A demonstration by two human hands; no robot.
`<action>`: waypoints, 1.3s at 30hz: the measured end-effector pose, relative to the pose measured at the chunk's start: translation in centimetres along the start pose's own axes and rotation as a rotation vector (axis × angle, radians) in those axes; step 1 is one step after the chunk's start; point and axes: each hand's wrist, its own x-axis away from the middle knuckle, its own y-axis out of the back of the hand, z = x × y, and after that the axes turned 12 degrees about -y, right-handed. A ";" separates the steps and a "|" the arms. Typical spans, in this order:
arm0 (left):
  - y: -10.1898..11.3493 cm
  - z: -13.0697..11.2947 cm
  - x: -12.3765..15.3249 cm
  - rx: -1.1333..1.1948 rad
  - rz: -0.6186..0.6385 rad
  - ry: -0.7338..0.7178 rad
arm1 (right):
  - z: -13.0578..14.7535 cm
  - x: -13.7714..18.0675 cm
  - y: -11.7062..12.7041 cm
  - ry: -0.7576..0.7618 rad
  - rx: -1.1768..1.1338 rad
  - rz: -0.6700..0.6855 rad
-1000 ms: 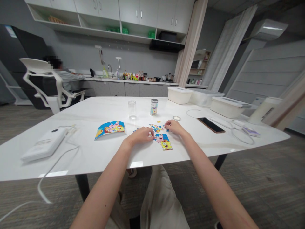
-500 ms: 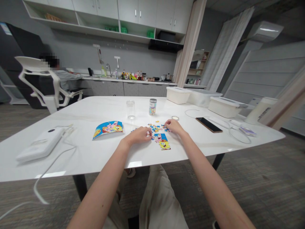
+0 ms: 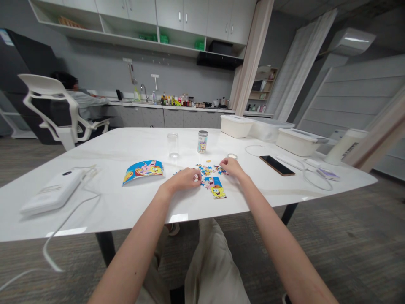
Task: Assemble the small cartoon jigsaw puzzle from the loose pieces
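A partly joined cartoon jigsaw lies on the white table, with several loose pieces scattered just beyond it. My left hand rests at the jigsaw's left edge, fingers curled and pinched on a small piece. My right hand lies on the loose pieces at the right, fingers bent down onto them. A curled printed picture sheet sits to the left of my left hand.
Behind the pieces stand a clear tube, a printed tin and a small lid. A phone, cables and white boxes lie right; a white device left. A person sits at the far counter.
Both hands have stayed at the jigsaw with only small finger movements. The view has shifted slightly.
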 end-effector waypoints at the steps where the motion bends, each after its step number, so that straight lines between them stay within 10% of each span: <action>1: 0.0 0.0 0.0 0.000 0.001 0.000 | 0.0 0.0 0.0 -0.003 -0.006 0.005; 39: 0.4 -0.4 0.3 -0.005 0.004 -0.040 | -0.2 -0.3 -0.4 0.035 -0.083 0.006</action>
